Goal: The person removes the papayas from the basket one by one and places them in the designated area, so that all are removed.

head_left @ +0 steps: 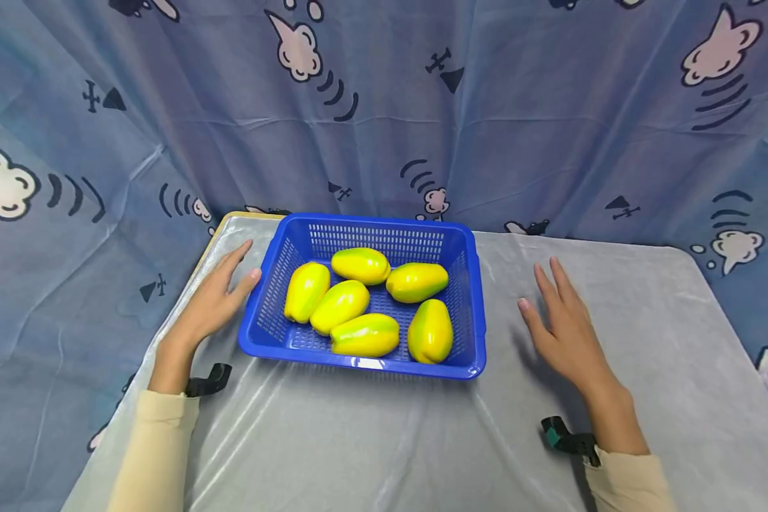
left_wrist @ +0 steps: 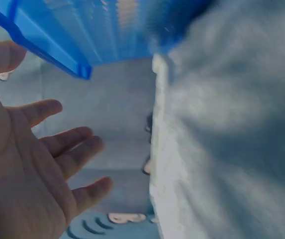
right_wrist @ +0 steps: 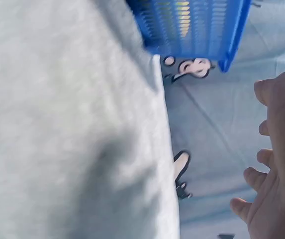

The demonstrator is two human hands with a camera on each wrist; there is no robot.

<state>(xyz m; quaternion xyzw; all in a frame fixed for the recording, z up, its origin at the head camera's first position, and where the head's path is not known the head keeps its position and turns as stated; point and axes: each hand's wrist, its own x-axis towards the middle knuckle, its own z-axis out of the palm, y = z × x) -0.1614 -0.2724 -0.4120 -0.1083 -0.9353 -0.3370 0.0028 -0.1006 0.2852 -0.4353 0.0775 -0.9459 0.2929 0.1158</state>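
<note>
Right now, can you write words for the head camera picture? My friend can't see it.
A blue basket holds six yellow-green fruits on a grey-covered table. A person's left hand is beside the basket, the right hand apart on the other side. A blue patterned curtain hangs behind.

Both arms in from the lower edge, head view; hands well apart. Left arm: pale cream sleeve (head_left: 160, 448) ending below a bare wrist (head_left: 174, 364). Left hand (head_left: 214, 302) angled up and inward, fingers extended, thumb (head_left: 248, 284) standing off from them. Left wrist view: palm toward the camera, fingers fanned, the middle two close together, slight bend at the joints. Right arm: matching cuff (head_left: 630, 480), forearm slanting up and inward. Right hand (head_left: 566, 341) points away from the body, fingers relaxed and fairly straight, thumb apart on the inner side. Right wrist view: hand partly cut off at the frame's edge, fingertips separated.
</note>
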